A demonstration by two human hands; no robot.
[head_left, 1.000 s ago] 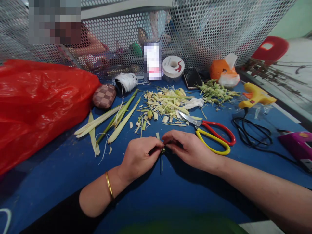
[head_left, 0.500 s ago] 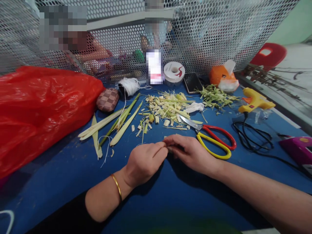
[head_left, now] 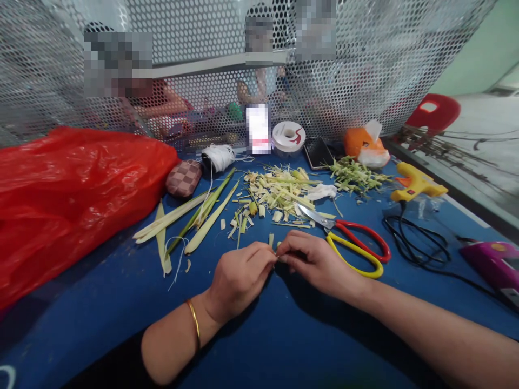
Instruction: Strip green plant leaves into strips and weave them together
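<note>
My left hand [head_left: 243, 278], with a gold bangle at the wrist, is closed, its thumb and forefinger pinched. Against its fingertips, my right hand [head_left: 314, 262] is pinched too. Something small sits between the fingertips, mostly hidden, so its kind cannot be made out. A short pale green strip [head_left: 271, 239] shows just beyond the fingers. Behind my right hand lie scissors [head_left: 360, 246] with one red and one yellow handle, blades parted. Cut plant scraps [head_left: 279, 189] are heaped past them. Long pale green leaf stalks [head_left: 213, 219] lie to the left, with white thread across them.
A red plastic bag [head_left: 81, 200] covers the left side. Along the back stand a checked pouch [head_left: 184, 179], a thread spool [head_left: 219, 157], a lit phone [head_left: 258, 128], a ribbon roll [head_left: 288, 136] and an orange tissue pack [head_left: 365, 145]. A yellow glue gun [head_left: 419, 182] with black cord lies right.
The whole view has tilted up slightly, so table things sit lower. My fingertips have drawn slightly apart, and the pale green strip beyond them now shows.
</note>
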